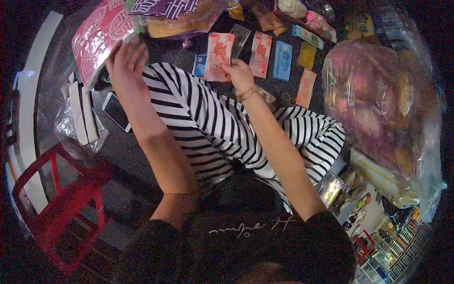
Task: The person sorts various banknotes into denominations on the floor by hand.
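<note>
My left hand (128, 59) is up at the pink bag with white patterns (101, 33), its fingers closed on the bag's lower right edge. My right hand (239, 75) pinches the lower right corner of a red and white packet (220, 54). Just right of it lies a second red and white packet (260, 54), followed by a blue packet (282, 60). A yellow packet (307, 56) and an orange one (306, 87) lie further right. Part of another blue packet (199, 65) shows beside the held packet.
A large clear bag with pink contents (369, 94) fills the right side. At left are a phone (116, 111), clear plastic wrapping (66, 124) and a red chair (71, 194). Purple patterned packaging (165, 7) lies at the top. My striped legs are folded in front.
</note>
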Action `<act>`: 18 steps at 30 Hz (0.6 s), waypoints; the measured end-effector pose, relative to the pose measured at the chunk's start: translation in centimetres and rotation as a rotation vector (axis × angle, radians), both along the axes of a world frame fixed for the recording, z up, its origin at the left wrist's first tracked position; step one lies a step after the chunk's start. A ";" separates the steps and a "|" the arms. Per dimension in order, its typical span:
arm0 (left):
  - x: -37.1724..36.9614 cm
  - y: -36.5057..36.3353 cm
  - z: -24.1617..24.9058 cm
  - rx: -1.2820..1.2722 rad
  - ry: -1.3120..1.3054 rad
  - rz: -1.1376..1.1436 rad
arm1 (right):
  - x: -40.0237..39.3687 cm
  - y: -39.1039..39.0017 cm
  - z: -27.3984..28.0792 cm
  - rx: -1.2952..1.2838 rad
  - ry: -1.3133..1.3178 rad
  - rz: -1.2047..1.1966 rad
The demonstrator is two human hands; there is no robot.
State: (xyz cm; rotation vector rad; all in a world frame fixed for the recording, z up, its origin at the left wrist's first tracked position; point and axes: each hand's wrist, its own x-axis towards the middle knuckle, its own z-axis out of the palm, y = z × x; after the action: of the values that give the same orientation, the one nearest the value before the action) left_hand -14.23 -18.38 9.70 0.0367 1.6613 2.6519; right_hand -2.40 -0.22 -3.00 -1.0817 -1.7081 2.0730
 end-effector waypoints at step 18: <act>0.6 2.5 -1.1 -0.282 -0.040 -0.260 | 9.0 5.0 0.3 1.104 -0.532 0.276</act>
State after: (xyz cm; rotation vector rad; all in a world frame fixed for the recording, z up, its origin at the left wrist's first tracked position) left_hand -13.62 -15.91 8.62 0.1816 1.8568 2.2018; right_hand 6.64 4.74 -2.66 -1.0273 -2.7931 0.5957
